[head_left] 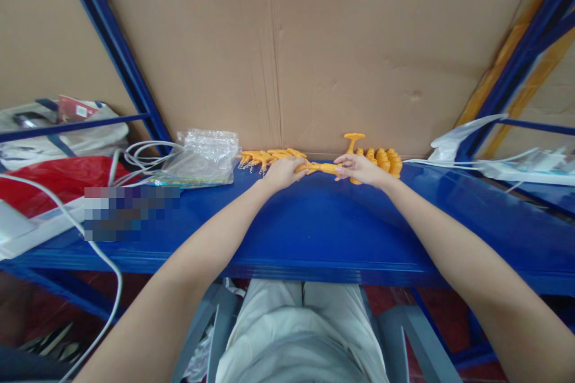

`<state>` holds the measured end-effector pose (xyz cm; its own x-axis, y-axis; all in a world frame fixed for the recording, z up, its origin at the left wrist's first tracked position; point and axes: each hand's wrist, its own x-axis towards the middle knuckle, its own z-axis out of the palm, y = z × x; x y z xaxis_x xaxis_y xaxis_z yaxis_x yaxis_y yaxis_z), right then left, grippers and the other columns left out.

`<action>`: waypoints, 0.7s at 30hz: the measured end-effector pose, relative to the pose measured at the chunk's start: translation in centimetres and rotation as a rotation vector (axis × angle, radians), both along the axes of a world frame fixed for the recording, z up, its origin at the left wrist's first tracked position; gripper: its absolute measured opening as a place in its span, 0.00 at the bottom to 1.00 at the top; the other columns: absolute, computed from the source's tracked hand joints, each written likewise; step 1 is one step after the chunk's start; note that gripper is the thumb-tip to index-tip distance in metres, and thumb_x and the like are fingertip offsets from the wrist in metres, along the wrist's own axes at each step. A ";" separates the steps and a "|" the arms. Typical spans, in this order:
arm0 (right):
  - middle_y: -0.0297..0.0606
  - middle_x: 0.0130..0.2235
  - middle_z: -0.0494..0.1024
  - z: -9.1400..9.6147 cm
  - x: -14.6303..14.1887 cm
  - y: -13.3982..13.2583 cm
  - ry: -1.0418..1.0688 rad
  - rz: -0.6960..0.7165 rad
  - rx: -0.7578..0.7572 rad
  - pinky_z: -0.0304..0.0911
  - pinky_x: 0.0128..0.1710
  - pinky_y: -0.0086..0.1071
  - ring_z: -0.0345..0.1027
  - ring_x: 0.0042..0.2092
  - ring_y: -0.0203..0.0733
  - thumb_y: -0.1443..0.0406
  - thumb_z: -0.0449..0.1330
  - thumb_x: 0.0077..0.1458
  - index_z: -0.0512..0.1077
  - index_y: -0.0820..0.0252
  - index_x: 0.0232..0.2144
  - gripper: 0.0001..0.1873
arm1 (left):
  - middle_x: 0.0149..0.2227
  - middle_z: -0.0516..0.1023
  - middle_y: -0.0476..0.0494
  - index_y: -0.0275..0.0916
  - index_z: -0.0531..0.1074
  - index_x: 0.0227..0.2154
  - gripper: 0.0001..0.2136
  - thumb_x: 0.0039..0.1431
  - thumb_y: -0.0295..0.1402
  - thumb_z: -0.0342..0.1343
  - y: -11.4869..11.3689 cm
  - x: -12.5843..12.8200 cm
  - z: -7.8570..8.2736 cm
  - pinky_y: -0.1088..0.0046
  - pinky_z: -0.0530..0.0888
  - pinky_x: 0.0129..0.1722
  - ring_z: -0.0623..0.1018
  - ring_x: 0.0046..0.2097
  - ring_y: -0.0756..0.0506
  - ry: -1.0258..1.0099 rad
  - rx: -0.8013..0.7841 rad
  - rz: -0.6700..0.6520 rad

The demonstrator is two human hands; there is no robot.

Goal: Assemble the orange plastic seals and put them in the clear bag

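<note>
An orange-yellow plastic piece (324,167), long and narrow, lies between my hands near the back of the blue table. My left hand (284,173) is closed on its left end, and my right hand (360,169) pinches the right end. Beside my left hand is a row of orange pieces (256,158) with small metal chains or hooks hanging from them. Several rounded orange pieces (383,161) stand in a row just right of my right hand. Behind that hand rises an orange piece with a T-shaped top (354,139). My fingers hide part of the held piece.
A cardboard panel (341,60) closes off the back of the blue table (309,233). On the left are clear plastic bags (204,158), a red bag (58,182) and white cables (146,146). A white plastic bag (462,136) and a white power strip (530,167) are at right.
</note>
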<state>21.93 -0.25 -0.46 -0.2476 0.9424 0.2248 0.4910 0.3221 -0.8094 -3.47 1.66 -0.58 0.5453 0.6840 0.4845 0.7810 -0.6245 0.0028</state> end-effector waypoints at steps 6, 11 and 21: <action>0.37 0.26 0.80 0.0 -0.9 -0.3 0.155 -0.032 -0.128 0.74 0.35 0.29 0.78 0.28 0.37 0.65 0.56 0.67 0.68 0.59 0.35 0.06 | 0.48 0.82 0.38 0.39 0.76 0.49 0.14 0.65 0.36 0.53 0.4 -0.2 -0.5 0.65 0.75 0.47 0.80 0.50 0.38 0.009 0.032 -0.022; 0.37 0.29 0.80 0.0 -0.9 -0.4 0.227 -0.022 -0.193 0.74 0.35 0.27 0.79 0.30 0.36 0.63 0.56 0.68 0.67 0.59 0.35 0.07 | 0.48 0.82 0.38 0.39 0.76 0.50 0.14 0.64 0.35 0.54 0.7 -0.3 -0.6 0.65 0.75 0.48 0.80 0.50 0.39 0.001 0.046 -0.021; 0.43 0.43 0.83 -0.7 -0.4 -0.2 0.239 0.043 -0.217 0.76 0.43 0.33 0.80 0.35 0.37 0.68 0.63 0.61 0.68 0.58 0.40 0.07 | 0.45 0.83 0.38 0.38 0.77 0.46 0.14 0.64 0.40 0.56 1.2 -0.4 -0.8 0.65 0.75 0.46 0.81 0.48 0.38 -0.057 0.029 -0.057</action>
